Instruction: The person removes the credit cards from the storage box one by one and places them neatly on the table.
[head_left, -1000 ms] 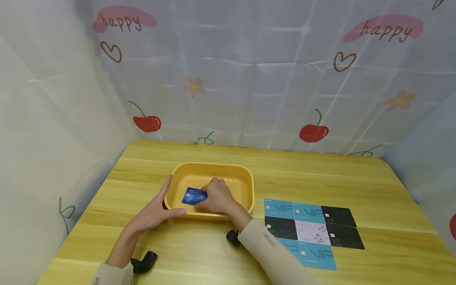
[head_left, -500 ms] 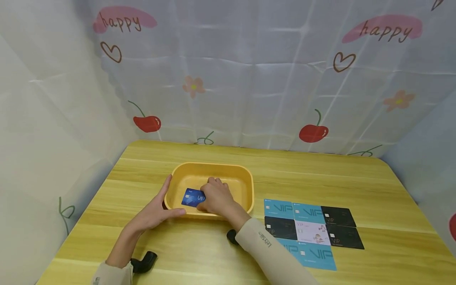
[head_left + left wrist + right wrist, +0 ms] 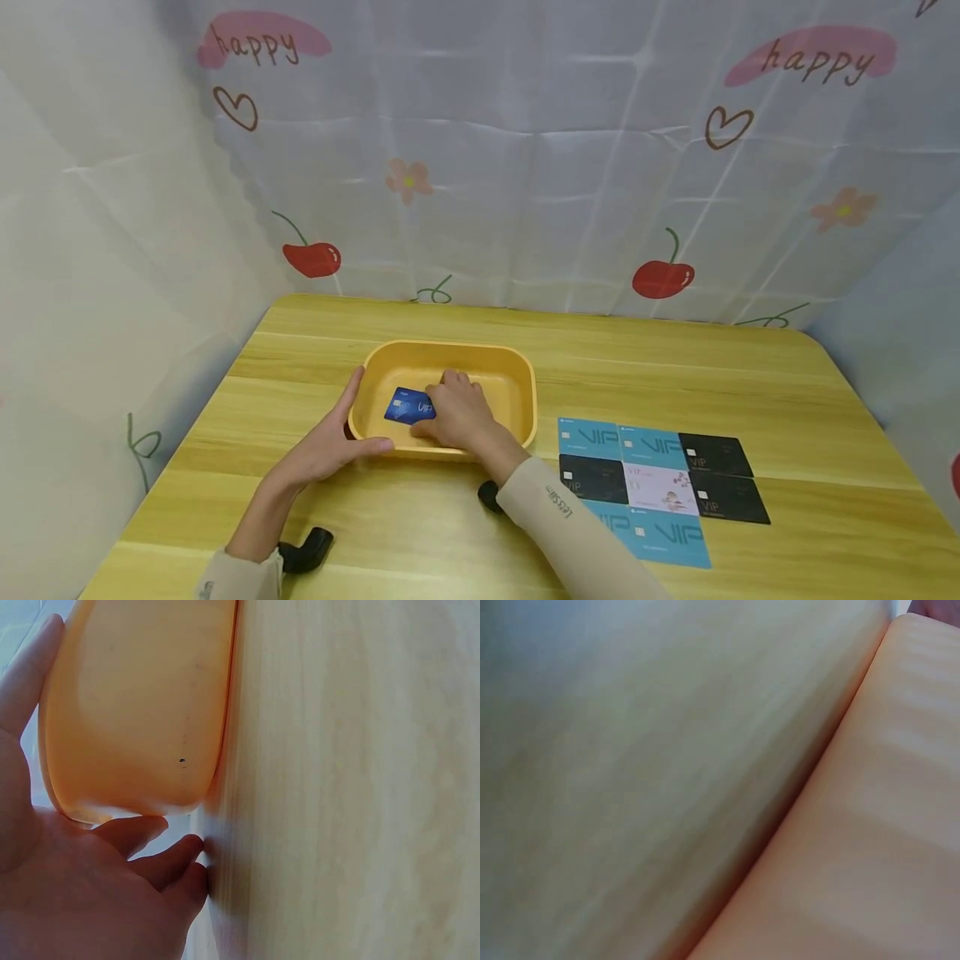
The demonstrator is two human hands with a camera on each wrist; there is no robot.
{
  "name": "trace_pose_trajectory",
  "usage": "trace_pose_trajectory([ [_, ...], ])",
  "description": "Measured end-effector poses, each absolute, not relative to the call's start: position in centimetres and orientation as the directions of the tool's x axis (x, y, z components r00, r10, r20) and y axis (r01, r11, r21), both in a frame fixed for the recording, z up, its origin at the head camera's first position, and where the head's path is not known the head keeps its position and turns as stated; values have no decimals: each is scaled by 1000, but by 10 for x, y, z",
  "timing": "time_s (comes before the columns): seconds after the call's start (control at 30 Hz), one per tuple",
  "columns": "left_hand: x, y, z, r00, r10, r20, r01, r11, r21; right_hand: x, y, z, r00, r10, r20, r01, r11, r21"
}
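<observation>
Compared with one second ago, the blue card (image 3: 409, 407) sits a little farther back in the yellow tub (image 3: 517, 377), and my right hand (image 3: 455, 412) has gone with it; my left hand has not moved. Going from the left, I see my left hand (image 3: 324, 446) lying against the left front corner of the tub, fingers straight along the left wall and thumb along the front rim, so it is open and only touches. In the left wrist view the same hand (image 3: 82, 892) rests with relaxed fingers on the table (image 3: 352, 780) under the tub's orange side (image 3: 135, 705). Next, inside the tub, the blue card is a bit tilted, and my right hand has its fingers curled over the card's right end, thumb at the near edge, so it pinches the card. The right wrist view is blurred, and I can tell only the tub wall (image 3: 855, 847) there. Further right, well apart from the tub, a block of teal, black and white cards (image 3: 660, 483) lies flat on the table.
</observation>
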State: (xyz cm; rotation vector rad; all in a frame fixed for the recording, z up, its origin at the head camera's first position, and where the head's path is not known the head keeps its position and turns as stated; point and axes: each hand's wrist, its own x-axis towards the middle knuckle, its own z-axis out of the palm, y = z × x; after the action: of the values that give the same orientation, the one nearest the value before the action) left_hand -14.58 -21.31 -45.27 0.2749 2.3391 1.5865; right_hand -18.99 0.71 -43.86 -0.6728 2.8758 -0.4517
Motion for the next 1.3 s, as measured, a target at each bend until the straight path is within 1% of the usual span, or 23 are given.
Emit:
trace_pose_trajectory([
  [0.1, -146, -213, -452, -936, 324, -137, -10, 365, 931, -191, 7, -439, -892, -443, -87, -392, 857, -335],
  [0.27, -147, -213, -453, -935, 331, -129, -3, 355, 935, -192, 6, -440, -886, -457, -72, -412, 851, -326],
  [0.47, -147, -213, -454, -935, 332, -127, -1, 357, 934, -191, 6, -438, -869, -489, -67, -452, 844, -289],
  [0.7, -147, -213, -454, -936, 331, -124, 4, 360, 933, -192, 6, -437, -853, -522, -26, -504, 835, -219],
  [0.87, -147, -213, -454, -935, 332, -123, 2, 352, 936, -192, 6, -438, -850, -527, -10, -510, 827, -236],
  [1.13, -147, -213, -453, -935, 333, -122, 3, 352, 936, -192, 6, -439, -859, -510, -53, -480, 836, -268],
  [1.3, -147, -213, -453, -935, 330, -126, -4, 347, 938, -193, 5, -440, -852, -520, -50, -488, 827, -279],
])
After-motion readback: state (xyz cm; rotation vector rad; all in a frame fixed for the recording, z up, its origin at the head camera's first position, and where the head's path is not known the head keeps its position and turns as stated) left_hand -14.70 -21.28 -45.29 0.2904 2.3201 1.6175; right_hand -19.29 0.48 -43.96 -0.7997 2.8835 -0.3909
